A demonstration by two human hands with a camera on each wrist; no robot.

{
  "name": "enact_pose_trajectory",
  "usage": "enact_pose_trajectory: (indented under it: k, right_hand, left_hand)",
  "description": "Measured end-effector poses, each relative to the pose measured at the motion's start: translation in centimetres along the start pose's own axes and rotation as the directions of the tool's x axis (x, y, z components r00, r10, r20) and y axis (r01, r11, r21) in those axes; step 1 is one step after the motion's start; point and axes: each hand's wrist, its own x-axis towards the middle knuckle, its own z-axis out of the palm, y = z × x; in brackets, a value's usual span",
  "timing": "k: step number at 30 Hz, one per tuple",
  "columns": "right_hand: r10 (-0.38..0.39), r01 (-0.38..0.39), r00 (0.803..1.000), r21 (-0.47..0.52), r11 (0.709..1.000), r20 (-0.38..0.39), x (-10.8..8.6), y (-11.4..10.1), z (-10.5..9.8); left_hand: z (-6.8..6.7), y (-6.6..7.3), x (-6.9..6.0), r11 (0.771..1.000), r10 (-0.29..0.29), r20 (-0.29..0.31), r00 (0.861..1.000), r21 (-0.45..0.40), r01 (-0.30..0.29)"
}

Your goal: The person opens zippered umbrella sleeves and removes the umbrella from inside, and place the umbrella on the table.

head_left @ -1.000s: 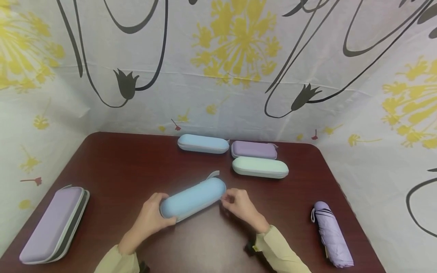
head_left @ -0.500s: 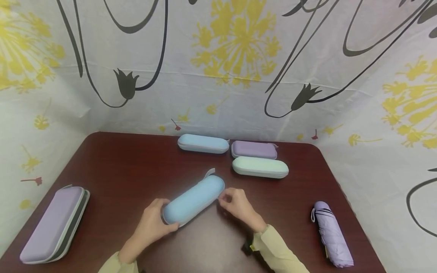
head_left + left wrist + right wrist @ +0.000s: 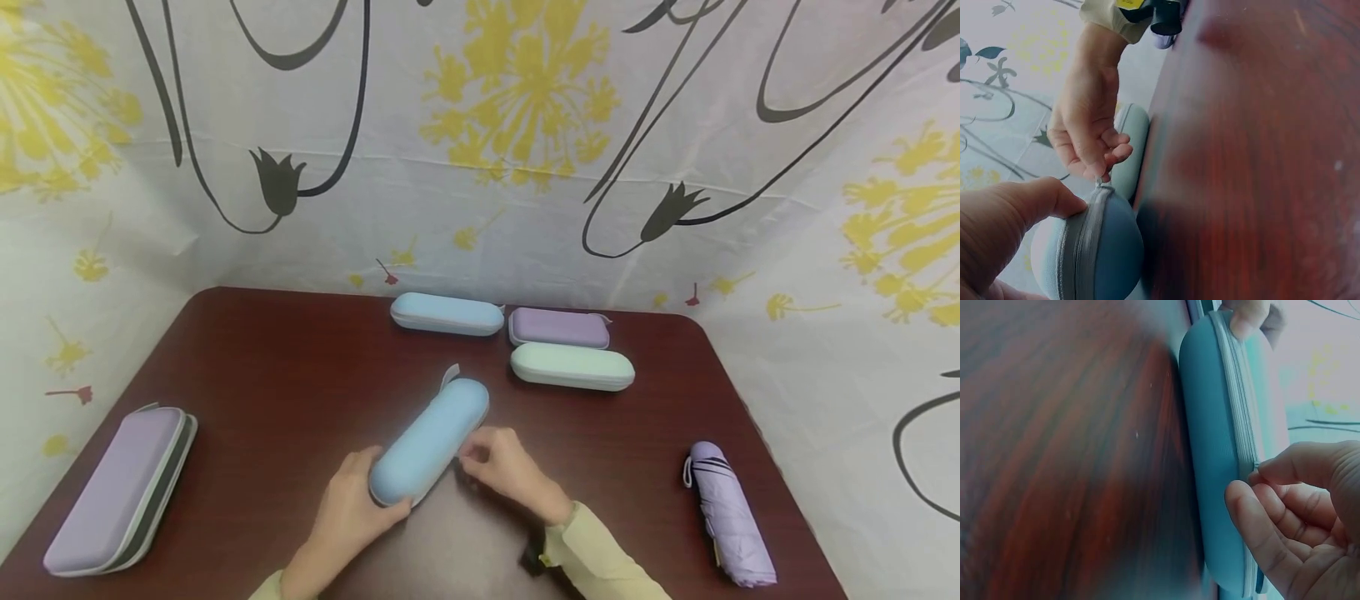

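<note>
A light blue zippered hard case (image 3: pixel 431 442) lies slantwise on the table, its grey strap loop at the far end. My left hand (image 3: pixel 348 508) grips the near end, the thumb (image 3: pixel 1054 197) resting beside the zipper (image 3: pixel 1088 244) in the left wrist view. At the right side of the case, my right hand (image 3: pixel 513 471) pinches the small zipper pull (image 3: pixel 1099 182) between thumb and forefinger. In the right wrist view, the zipper track (image 3: pixel 1238 394) runs closed from the right fingers toward the left thumb; the part behind the right hand is largely hidden.
Along the back of the table (image 3: pixel 300 375) lie another blue case (image 3: pixel 447 315), a purple case (image 3: pixel 558 327) and a mint green case (image 3: pixel 572 367). A larger purple case (image 3: pixel 120 492) lies at the left. Over on the right is a folded lilac umbrella (image 3: pixel 731 517).
The blue case has turned counterclockwise, its near end coming right and toward me. My left hand has moved along with it. The right hand has slid left and nearer along the case's side.
</note>
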Motion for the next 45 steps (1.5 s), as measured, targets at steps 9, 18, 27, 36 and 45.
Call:
enact_pose_trajectory:
  k: [9, 18, 27, 36, 45]
  right_hand:
    - [-0.094, 0.092, 0.995, 0.042, 0.995, 0.047, -0.3, -0.3, 0.4]
    - [-0.079, 0.079, 0.997, -0.006, 0.997, -0.002, -0.5, 0.5, -0.7]
    - [-0.077, 0.077, 0.997, 0.021, 0.997, 0.01, -0.4, 0.5, -1.2]
    - [-0.091, 0.091, 0.996, -0.024, 0.996, 0.022, -0.1, 0.3, -1.2]
    - [-0.078, 0.081, 0.995, -0.058, 0.995, 0.059, -0.8, 1.1, -2.1]
  left_hand:
    - [0.8, 1.1, -0.5, 0.995, 0.053, -0.025, 0.998, 0.087, -0.051]
    - [-0.8, 2.2, 0.7, 0.99, 0.135, 0.233, 0.963, 0.018, -0.143]
    - [-3.2, 0.4, 12.2, 0.828, 0.504, 0.473, 0.723, -0.026, -0.56]
    - [0.7, 0.7, 17.6, 0.415, 0.638, 0.657, 0.401, 0.145, -0.898]
    - [1.1, 0.8, 18.2, 0.419, 0.631, 0.696, 0.343, 0.066, -0.906]
